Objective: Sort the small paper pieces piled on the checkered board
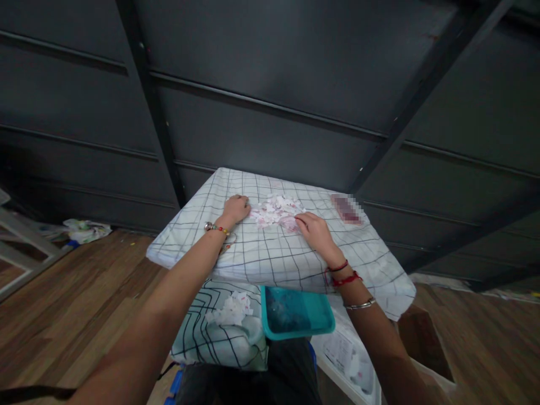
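Observation:
A loose pile of small white paper labels with reddish print lies in the middle of the checked cloth. At the pile's left edge rests my left hand, its fingers curled; what they hold, if anything, is hidden. My right hand is at the pile's right side, thumb and forefinger pinched on the edge of a small clear, pinkish plastic bag. The bag lies against the front of the labels, its outline blurred.
A teal plastic basket sits below the table edge, beside a cushion bearing more white scraps. A blurred-out reddish object lies at the right. Dark panels stand behind; an open cardboard box is on the floor.

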Demonstrator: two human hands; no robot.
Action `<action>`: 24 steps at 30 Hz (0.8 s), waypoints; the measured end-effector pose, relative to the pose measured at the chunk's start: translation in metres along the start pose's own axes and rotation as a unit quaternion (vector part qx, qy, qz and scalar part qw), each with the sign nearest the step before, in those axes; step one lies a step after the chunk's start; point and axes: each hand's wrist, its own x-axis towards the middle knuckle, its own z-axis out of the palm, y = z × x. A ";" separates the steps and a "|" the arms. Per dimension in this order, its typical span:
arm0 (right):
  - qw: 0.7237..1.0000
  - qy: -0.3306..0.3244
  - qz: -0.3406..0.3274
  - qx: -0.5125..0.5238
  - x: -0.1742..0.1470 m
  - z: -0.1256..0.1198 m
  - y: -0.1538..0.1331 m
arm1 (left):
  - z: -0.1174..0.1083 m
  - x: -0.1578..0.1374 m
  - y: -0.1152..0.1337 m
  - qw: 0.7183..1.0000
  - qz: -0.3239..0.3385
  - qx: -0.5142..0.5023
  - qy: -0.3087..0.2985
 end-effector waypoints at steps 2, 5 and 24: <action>1.000 -0.009 0.011 -0.017 0.009 0.001 0.006 | 0.000 0.000 0.000 1.000 -0.003 -0.001 -0.001; 0.999 -0.022 0.016 -0.033 0.017 -0.002 0.009 | -0.001 -0.001 0.000 1.000 -0.008 -0.001 0.001; 0.995 0.090 0.035 0.005 0.008 0.021 0.038 | 0.004 0.005 -0.011 1.000 0.004 0.015 -0.007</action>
